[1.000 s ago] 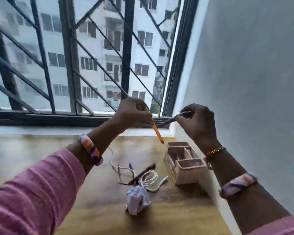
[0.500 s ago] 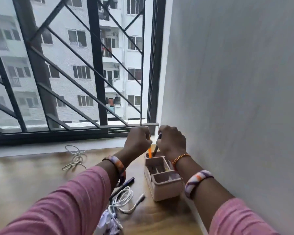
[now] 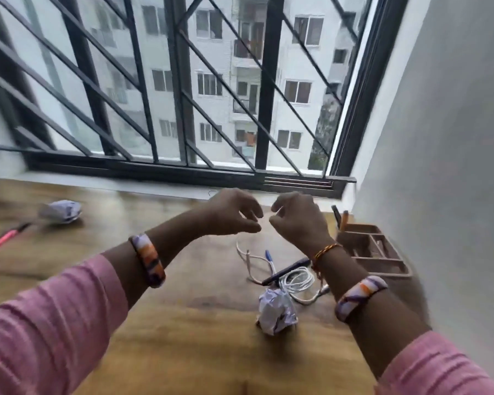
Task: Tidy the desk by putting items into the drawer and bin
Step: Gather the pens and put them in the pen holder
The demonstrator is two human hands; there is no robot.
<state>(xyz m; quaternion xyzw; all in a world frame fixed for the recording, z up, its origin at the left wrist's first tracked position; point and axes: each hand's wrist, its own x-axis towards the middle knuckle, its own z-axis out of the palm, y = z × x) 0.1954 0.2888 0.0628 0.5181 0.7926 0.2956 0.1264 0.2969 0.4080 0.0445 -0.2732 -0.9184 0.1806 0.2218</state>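
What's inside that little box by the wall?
The box holds two pens standing in its far corner. The other sections look empty, though their bottoms are partly hidden.

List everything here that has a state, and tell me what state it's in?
Left hand: loosely curled, holding nothing.
Right hand: loosely curled, holding nothing.
Organizer: two pens upright in back slot.
White cable: coiled on desk.
Paper ball: crumpled, on desk.
Far paper ball: crumpled, on desk.
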